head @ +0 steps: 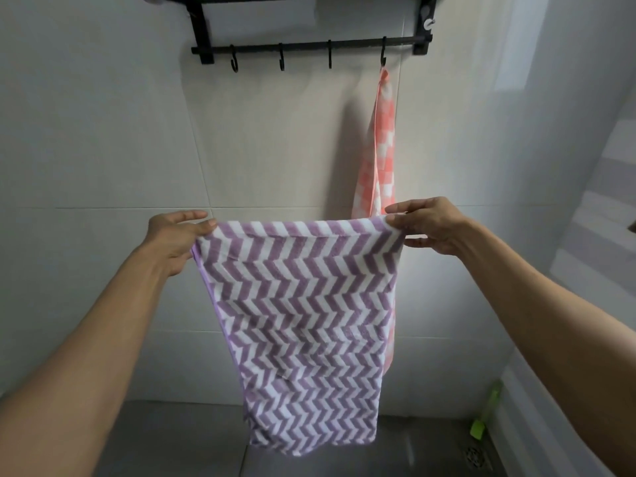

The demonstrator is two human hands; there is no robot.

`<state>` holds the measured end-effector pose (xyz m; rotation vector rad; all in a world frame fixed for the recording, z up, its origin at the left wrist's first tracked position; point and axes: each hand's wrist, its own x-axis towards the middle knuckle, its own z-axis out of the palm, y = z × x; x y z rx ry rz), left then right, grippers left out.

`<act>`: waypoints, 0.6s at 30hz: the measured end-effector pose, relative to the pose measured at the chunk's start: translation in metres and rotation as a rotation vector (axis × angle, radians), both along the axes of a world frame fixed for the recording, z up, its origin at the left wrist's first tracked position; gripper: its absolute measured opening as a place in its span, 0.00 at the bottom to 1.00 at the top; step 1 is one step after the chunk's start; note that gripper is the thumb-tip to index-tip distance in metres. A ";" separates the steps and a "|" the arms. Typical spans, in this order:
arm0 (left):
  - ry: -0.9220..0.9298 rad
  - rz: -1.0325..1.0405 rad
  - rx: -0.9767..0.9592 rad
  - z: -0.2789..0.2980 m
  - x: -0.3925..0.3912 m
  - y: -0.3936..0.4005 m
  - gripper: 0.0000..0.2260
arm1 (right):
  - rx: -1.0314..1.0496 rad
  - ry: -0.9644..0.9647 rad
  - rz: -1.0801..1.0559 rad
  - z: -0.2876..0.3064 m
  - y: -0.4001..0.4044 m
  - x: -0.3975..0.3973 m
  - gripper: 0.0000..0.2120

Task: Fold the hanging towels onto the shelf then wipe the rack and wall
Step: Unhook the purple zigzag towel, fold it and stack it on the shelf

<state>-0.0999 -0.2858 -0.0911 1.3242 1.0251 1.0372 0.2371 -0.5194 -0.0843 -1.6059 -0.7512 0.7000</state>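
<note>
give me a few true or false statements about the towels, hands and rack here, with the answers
1. Both hands pinch the purple zigzag towel at its top corners. True: left hand, right hand.
2. The pink checked towel lies folded on the shelf. False: it hangs from the rightmost hook.
3. All four hooks on the black rack carry towels. False: three hooks are bare.
4. The purple towel hangs off the rack. False: it is held clear of it, below the hooks.
5. A green object stands low at the right wall. True.
</note>
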 end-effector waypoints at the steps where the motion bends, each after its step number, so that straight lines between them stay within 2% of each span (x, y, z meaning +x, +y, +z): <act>1: 0.002 -0.003 0.008 0.000 0.000 0.001 0.10 | -0.009 -0.005 0.003 0.000 -0.001 0.001 0.11; 4: 0.040 -0.044 0.051 0.001 0.001 0.001 0.09 | -0.014 0.002 0.007 0.000 -0.002 0.003 0.10; 6: 0.082 -0.144 0.083 0.003 0.001 -0.002 0.15 | -0.031 -0.008 0.018 0.001 -0.003 0.003 0.12; 8: 0.227 -0.215 0.141 0.003 0.000 -0.004 0.23 | -0.063 -0.054 0.026 0.001 -0.004 0.003 0.15; 10: 0.398 -0.217 0.199 0.000 0.001 0.000 0.26 | -0.096 -0.117 0.029 0.000 -0.004 0.005 0.17; 15: 0.649 -0.080 0.399 -0.021 0.007 0.008 0.15 | -0.196 -0.341 0.038 -0.007 -0.006 0.009 0.14; 18: 0.704 -0.033 0.531 -0.023 0.007 0.005 0.11 | -0.215 -0.421 0.033 -0.012 -0.005 0.008 0.12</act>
